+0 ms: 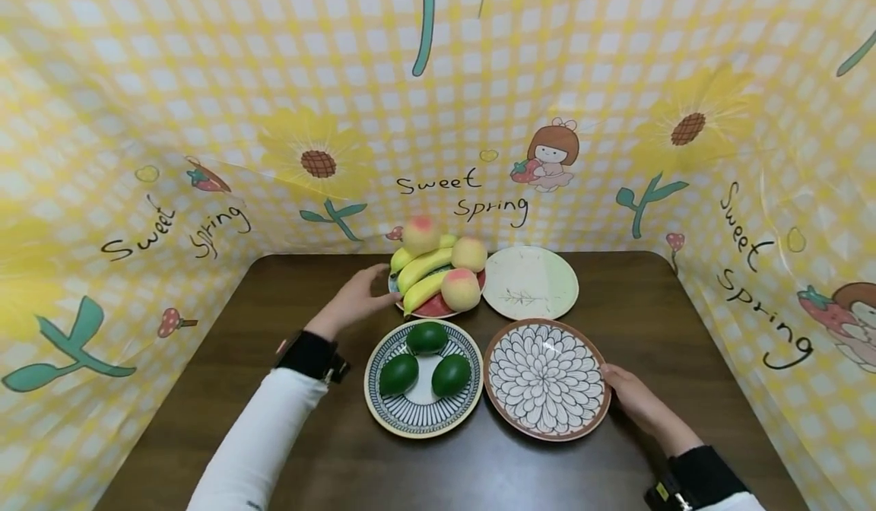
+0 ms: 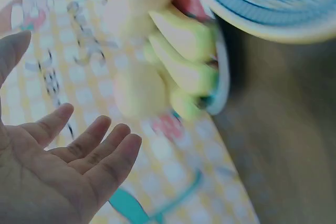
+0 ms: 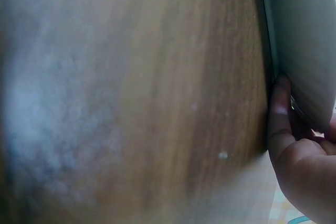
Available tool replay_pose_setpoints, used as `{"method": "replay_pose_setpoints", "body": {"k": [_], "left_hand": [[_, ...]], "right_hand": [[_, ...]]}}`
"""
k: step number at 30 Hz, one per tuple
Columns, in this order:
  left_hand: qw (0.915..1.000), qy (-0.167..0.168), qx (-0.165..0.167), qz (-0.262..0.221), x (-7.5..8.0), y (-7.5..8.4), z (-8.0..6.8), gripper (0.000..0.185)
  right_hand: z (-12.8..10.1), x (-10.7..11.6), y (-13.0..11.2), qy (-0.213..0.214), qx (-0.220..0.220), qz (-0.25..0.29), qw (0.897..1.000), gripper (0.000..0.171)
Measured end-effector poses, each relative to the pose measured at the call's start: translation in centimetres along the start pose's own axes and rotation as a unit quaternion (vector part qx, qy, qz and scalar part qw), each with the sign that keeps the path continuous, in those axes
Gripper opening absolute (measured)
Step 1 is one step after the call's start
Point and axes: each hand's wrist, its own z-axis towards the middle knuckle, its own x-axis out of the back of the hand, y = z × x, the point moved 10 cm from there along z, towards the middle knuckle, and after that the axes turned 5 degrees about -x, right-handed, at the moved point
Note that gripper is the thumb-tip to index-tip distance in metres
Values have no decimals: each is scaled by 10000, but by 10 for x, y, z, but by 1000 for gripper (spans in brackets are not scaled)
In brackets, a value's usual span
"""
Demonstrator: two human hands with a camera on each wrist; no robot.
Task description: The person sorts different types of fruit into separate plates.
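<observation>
My left hand [image 1: 352, 298] reaches with loose, straight fingers to the left rim of the red round plate [image 1: 438, 309] heaped with yellow-green bananas [image 1: 423, 268] and pale pink peaches [image 1: 461, 288], far centre of the dark wooden table [image 1: 205, 389]; the fingers seem to touch the rim, holding nothing. My right hand [image 1: 633, 397] grips the near-right edge of the brown-rimmed ceramic plate with a white petal pattern [image 1: 546, 378], fingertips [image 3: 281, 114] tucked at its rim. I judge this plate stiff, glazed, slippery and breakable, best held at the rim with the thumb on top. The piled fruit looks light but likely to roll, so I would keep that plate level
</observation>
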Motion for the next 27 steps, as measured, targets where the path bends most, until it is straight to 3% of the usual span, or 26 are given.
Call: {"method": "replay_pose_setpoints", "body": {"k": [6, 10, 18, 27], "left_hand": [[9981, -294, -530, 71, -31, 47, 50, 78], [9973, -484, -534, 161, -54, 63, 76, 79], [9981, -476, -256, 292, -79, 64, 109, 72], [9980, -437, -259, 388, -103, 59, 121, 65]], "right_hand": [[-1, 2, 2, 74, 2, 93, 9999, 56], [1, 4, 1, 122, -1, 188, 9997, 55], [4, 6, -3, 193, 85, 282, 9994, 55], [0, 4, 2, 57, 177, 363, 9992, 52]]}}
